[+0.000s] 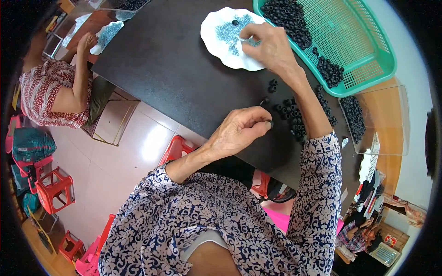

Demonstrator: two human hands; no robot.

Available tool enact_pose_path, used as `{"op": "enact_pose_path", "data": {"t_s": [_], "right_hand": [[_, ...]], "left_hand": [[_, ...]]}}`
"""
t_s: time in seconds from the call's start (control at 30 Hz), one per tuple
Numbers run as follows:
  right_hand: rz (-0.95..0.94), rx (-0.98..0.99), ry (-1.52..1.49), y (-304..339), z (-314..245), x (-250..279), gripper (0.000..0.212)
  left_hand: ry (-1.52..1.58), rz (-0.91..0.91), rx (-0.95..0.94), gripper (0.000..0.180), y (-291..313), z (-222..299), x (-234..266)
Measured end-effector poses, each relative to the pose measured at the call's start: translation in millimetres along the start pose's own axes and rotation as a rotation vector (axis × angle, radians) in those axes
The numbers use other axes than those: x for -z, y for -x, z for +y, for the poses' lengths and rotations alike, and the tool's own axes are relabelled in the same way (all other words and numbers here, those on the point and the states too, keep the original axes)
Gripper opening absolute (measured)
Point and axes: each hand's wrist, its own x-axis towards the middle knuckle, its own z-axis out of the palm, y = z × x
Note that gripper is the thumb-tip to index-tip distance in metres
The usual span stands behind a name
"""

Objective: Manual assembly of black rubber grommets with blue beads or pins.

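Observation:
My left hand (241, 131) is closed just above the dark table, a small round black piece (270, 123) pinched between thumb and forefinger. Over the right side of a white scalloped plate (209, 30), my right hand (272, 49) is closed in a pinch; what its fingertips hold is too small to make out. Tiny clear bluish pieces (225, 33) are spread on that plate, with one black piece (235, 22) among them. Beside my left hand lies a loose heap of black ring-like pieces (290, 112), partly hidden by my right forearm.
A green mesh basket (389, 69) with more black pieces (287, 20) stands at the far right. Next to it is a clear bin (398, 122) of black parts. Another person (53, 94) sits at the left by a similar plate (110, 36). Red stools (54, 188) stand on the floor.

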Motion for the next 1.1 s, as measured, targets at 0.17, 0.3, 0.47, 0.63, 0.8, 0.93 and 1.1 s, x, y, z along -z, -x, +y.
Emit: {"op": "enact_pose_path", "data": {"t_s": [0.17,0.3,0.47,0.63,0.8,0.93,1.1], "right_hand": [[0.108,-0.282,-0.422,44.4,-24.0,33.0,0.017],[0.092,-0.427,-0.531,105.8,-52.7,56.9,0.014],[0.155,-0.575,-0.717,157.5,-82.0,57.1,0.018],[0.282,-0.483,-0.637,165.5,-94.8,53.0,0.02],[0.333,-0.484,-0.635,165.3,-100.8,49.4,0.02],[0.347,-0.465,-0.669,163.6,-104.2,48.3,0.019],[0.36,-0.443,-0.707,163.8,-108.9,43.3,0.019]], "left_hand": [[0.236,0.102,-0.116,0.015,-3.1,-13.3,-5.5],[0.239,0.185,-0.132,0.018,-0.6,-8.3,-6.3],[0.27,0.18,-0.197,0.016,-0.2,-14.0,-10.3],[0.113,0.145,-0.171,0.018,2.8,-14.3,-11.6],[0.171,0.157,-0.19,0.019,5.3,-16.3,-11.4],[0.182,0.163,-0.209,0.019,6.8,-17.5,-10.8],[0.134,0.146,-0.227,0.02,12.4,-13.8,-7.4]]}}
